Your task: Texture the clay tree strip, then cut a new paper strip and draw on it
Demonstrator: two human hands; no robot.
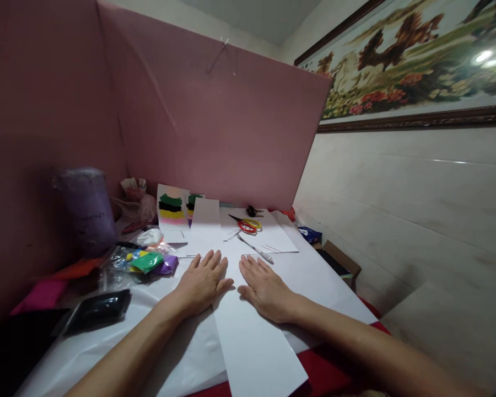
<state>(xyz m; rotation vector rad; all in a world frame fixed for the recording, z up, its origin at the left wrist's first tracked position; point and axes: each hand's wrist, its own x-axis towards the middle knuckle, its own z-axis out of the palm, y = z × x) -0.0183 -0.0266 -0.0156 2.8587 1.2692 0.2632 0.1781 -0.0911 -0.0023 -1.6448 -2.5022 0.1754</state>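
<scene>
Both hands lie palm down on a long white paper strip (256,347) that reaches over the table's near edge. My left hand (204,280) rests with its fingers spread at the strip's left side. Flat at the right side, my right hand (264,286) has its fingers stretched out and holds nothing. The two thumbs are a small gap apart. Just beyond my right hand lies a thin metal tool (255,248). Farther back are scissors (248,224) with red and yellow handles.
At the left are colourful clay packets (149,261), a black packet (99,311) and a purple cylinder (86,209). Painted cards (171,209) and a white card (205,218) stand at the back before a pink panel (223,121). An open cardboard box (345,259) is at the right.
</scene>
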